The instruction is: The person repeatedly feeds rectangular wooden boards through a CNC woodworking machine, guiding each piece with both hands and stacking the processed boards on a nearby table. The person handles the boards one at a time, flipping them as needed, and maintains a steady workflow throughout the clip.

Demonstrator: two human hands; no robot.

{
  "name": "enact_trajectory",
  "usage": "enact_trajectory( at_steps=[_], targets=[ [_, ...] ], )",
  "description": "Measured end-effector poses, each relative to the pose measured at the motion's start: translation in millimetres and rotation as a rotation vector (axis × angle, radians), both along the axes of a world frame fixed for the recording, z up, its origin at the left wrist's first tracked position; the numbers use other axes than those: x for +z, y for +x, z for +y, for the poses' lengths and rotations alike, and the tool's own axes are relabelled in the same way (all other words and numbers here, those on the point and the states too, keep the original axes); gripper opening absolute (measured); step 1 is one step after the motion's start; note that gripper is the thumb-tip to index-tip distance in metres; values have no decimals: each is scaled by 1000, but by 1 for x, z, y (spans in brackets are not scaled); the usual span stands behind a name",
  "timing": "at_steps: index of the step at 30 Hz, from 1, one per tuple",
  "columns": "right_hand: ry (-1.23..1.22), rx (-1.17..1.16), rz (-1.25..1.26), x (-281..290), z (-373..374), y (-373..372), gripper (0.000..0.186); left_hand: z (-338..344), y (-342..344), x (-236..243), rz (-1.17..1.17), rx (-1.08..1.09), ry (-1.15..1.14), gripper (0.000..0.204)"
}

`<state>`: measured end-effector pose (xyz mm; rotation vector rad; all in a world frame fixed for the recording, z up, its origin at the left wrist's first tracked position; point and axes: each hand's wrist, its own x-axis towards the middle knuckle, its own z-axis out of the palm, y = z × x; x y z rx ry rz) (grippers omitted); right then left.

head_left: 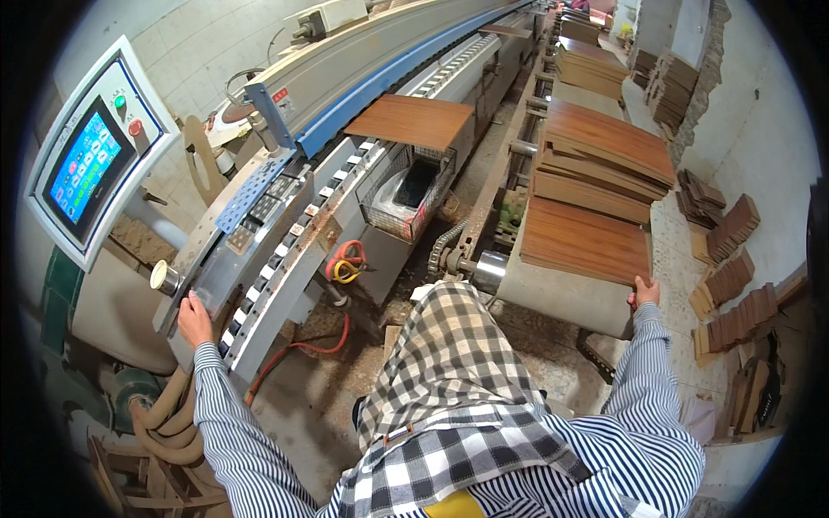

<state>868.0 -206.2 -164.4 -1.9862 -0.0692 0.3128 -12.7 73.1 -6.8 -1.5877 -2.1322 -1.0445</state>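
My left hand (pixel 195 319) rests at the near end of the edge-banding machine's metal bed (pixel 226 281), fingers stretched out along its edge, holding nothing that I can see. A round metal cup-like part (pixel 164 276) sits just beyond it. On the other side, my right hand (pixel 643 293) is closed at the near corner of the stacked wood-grain panels (pixel 587 237). A small red object (pixel 632 300) shows at its fingers, too small to name. The panels lie on a roller conveyor's belt (pixel 561 298). One brown panel (pixel 413 121) lies flat across the machine's rail.
A touchscreen control panel (pixel 86 155) stands at left. A wire basket (pixel 408 194) holding a dark phone-like slab hangs off the machine; red-and-yellow-handled scissors (pixel 347 262) hang below. A red hose (pixel 315 345) crosses the floor. Stacked wood strips (pixel 734 319) line the right wall.
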Motion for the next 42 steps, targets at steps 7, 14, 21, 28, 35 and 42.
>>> enact_trajectory(
  at_steps=[7,14,21,28,35,42],
  targets=[
    [383,-35,60,-49,-40,-46,24,-3,7,3,0,12,-17,43],
    [457,81,287,-42,-18,-76,24,-1,6,2,-36,3,-18,42],
    [584,196,524,-32,20,-112,22,-3,-2,0,-88,25,-18,41],
    [625,412,828,2,-15,-169,33,-3,7,2,-52,38,-41,39],
    [712,718,663,38,6,-205,38,-11,11,12,-58,60,-53,38],
    [772,1062,769,89,100,-295,48,-9,17,14,-82,44,-38,37]
  ],
)
